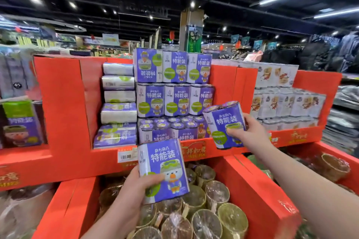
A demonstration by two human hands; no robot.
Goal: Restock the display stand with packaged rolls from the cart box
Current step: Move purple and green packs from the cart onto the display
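Closest in: red bin (258,190) of shrink-wrapped round tubs (213,217), below and in front of the purple stack (174,101); not part of the job. Left hand (134,190) holds the left pack (163,170) upright over that bin, low in front of the stack. Thumb lies across the label and the fingers are curled round its lower left edge. Right hand (250,132) grips the right pack (225,124) at the stack's right end, level with its lower rows, slightly tilted. Thumb on the label, fingers wrapped behind. Both hands are fully loaded. The stack sits in the middle bay of the display stand (64,103): two rows of three standing packs, with a lower front row whose tops show. Flat packs (118,103) are piled left of the stack, white packs (287,103) right of it. Cart box not in view. My read: the right pack goes first, onto the front row at the right end. Level it before release, label out, flush against its neighbour, base fully on the tops below. Don't nudge the standing rows, they'd likely topple. Then the left pack beside it. The stack's top-left pack looks inverted.
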